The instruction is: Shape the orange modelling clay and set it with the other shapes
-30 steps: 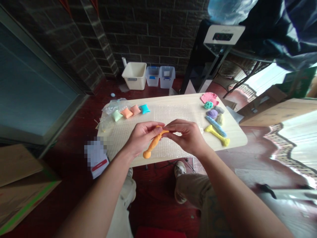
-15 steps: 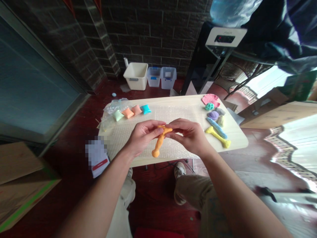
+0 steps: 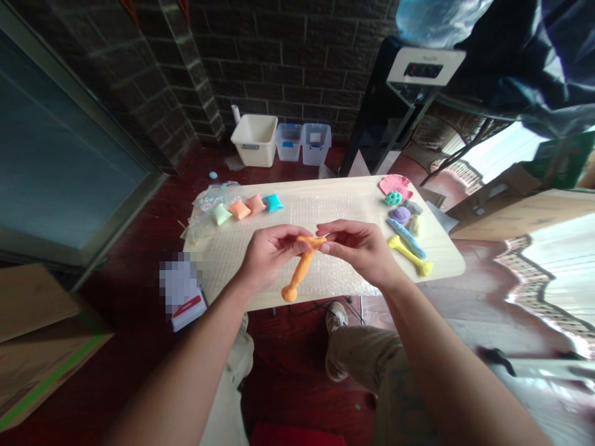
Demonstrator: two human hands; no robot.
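Note:
Between both hands, above the table's near middle, is a piece of orange modelling clay, shaped like a long stem with a round knob at its lower end and a wider top. My left hand pinches the top's left side between thumb and fingers. On the other side, my right hand grips the top's right end with thumb and forefinger. The stem hangs down to the left, free of the fingers. Bubble wrap lies on the table underneath.
Four-cornered clay packets, among them a blue one, lie at the table's back left near crumpled plastic. On the right are a yellow clay bone, a blue clay roll, a purple lump and a pink piece.
My right hand has shifted slightly right along the top of the orange clay, and its fingers have spread a little from the left hand's. The knobbed end has swung slightly down and left.

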